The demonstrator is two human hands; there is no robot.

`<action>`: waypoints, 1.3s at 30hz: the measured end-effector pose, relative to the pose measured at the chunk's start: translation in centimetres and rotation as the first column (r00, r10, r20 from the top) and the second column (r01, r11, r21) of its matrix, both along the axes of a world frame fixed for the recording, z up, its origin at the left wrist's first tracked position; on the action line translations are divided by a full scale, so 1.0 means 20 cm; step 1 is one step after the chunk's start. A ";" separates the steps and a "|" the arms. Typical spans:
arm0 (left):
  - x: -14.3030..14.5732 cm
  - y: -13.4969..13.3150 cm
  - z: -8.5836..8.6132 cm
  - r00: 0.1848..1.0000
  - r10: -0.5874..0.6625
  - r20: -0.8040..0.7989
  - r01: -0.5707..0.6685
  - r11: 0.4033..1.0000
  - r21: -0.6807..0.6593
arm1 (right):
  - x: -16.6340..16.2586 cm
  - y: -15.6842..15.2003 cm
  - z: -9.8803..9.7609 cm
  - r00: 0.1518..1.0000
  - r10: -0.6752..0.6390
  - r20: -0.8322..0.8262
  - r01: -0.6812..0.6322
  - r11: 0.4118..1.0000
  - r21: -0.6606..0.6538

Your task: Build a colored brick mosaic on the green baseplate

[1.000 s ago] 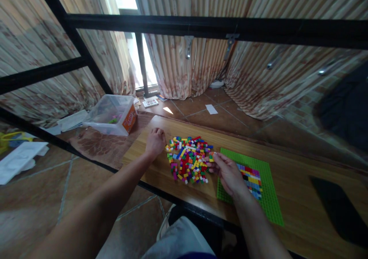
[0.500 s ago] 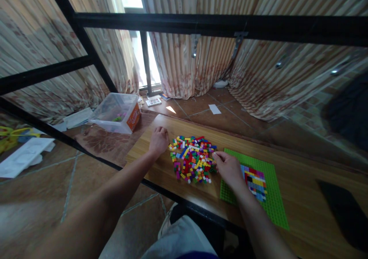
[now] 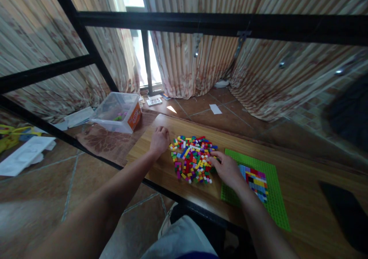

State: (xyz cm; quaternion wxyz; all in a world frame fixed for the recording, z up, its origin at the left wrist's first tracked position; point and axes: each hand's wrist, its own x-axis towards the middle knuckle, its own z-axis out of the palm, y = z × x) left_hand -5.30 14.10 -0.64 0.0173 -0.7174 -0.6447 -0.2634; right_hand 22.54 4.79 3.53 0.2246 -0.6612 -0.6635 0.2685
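My left hand rests on the wooden table, just left of a spread pile of small toy building bricks in many colours. Its fingers are curled in, and whatever they hold, if anything, is hidden. At the right side of the pile is my right hand, its thumb and forefinger slightly apart among the bricks. Behind that hand and partly under the forearm lies a green baseplate. A patterned patch of joined bricks in blue, red, yellow and purple covers its middle; the wrist hides some of it.
A dark flat object lies at the right of the table. A clear plastic box with an orange label stands on the floor mat beyond the left end. A black metal frame crosses in front of the curtains.
My right hand has shifted slightly left, onto the pile's edge, and its thumb and forefinger have parted a little. The left hand stays in place.
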 end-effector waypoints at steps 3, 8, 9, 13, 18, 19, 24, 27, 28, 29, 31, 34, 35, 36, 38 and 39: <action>0.00 0.00 0.00 1.000 0.001 0.003 -0.001 1.000 -0.004 | 0.02 -0.03 -0.01 0.975 -0.052 -0.215 0.035 0.996 -0.083; 0.00 0.00 0.00 1.000 -0.004 -0.014 0.005 1.000 0.006 | 0.02 -0.07 0.00 0.800 -0.168 -0.576 0.055 0.977 -0.208; 0.00 0.00 0.00 1.000 -0.004 -0.017 0.004 1.000 0.009 | 0.01 -0.08 0.00 0.753 -0.183 -0.632 0.047 0.973 -0.226; 0.00 0.00 0.00 1.000 0.006 -0.015 -0.006 1.000 0.000 | -0.01 -0.11 0.02 0.591 -0.203 -0.781 -0.006 0.967 -0.256; 0.00 0.01 0.00 1.000 0.002 0.004 -0.002 1.000 -0.006 | -0.03 -0.13 0.03 0.521 -0.226 -0.823 0.014 0.967 -0.256; 0.00 0.01 0.00 1.000 0.000 0.005 0.000 1.000 -0.005 | -0.04 -0.13 0.03 0.515 -0.229 -0.826 0.029 0.968 -0.250; 0.00 0.00 0.00 1.000 -0.002 -0.012 0.002 1.000 0.011 | -0.05 -0.12 0.00 0.484 -0.268 -0.833 0.133 0.963 -0.232; 0.00 0.00 0.00 1.000 -0.004 -0.016 0.004 1.000 0.004 | -0.07 -0.11 -0.01 0.472 -0.297 -0.830 0.194 0.953 -0.231; 0.00 0.00 0.00 1.000 -0.004 -0.014 0.004 1.000 0.000 | -0.07 -0.11 -0.01 0.474 -0.300 -0.828 0.202 0.952 -0.229; 0.00 0.00 0.00 1.000 -0.002 -0.010 0.002 1.000 -0.006 | -0.07 -0.10 -0.02 0.481 -0.301 -0.823 0.206 0.952 -0.228; 0.00 0.00 0.01 1.000 0.006 -0.002 -0.006 1.000 -0.019 | -0.06 -0.09 -0.02 0.512 -0.308 -0.802 0.218 0.949 -0.226; 0.00 0.00 0.01 1.000 0.011 0.005 -0.011 0.999 -0.035 | -0.03 -0.06 -0.03 0.616 -0.325 -0.717 0.270 0.943 -0.195; 0.00 0.00 0.01 1.000 0.011 0.006 -0.011 0.999 -0.036 | -0.01 -0.05 -0.04 0.672 -0.325 -0.666 0.277 0.944 -0.181; 0.00 0.00 0.01 1.000 0.011 0.007 -0.010 0.999 -0.036 | 0.00 -0.03 -0.05 0.730 -0.320 -0.604 0.273 0.947 -0.172; 0.00 0.00 0.01 1.000 0.010 0.006 -0.009 0.999 -0.031 | 0.03 0.00 -0.07 0.826 -0.299 -0.478 0.245 0.954 -0.172; 0.00 0.00 0.01 1.000 0.010 0.005 -0.010 1.000 -0.029 | 0.04 0.02 -0.07 0.857 -0.287 -0.427 0.232 0.957 -0.177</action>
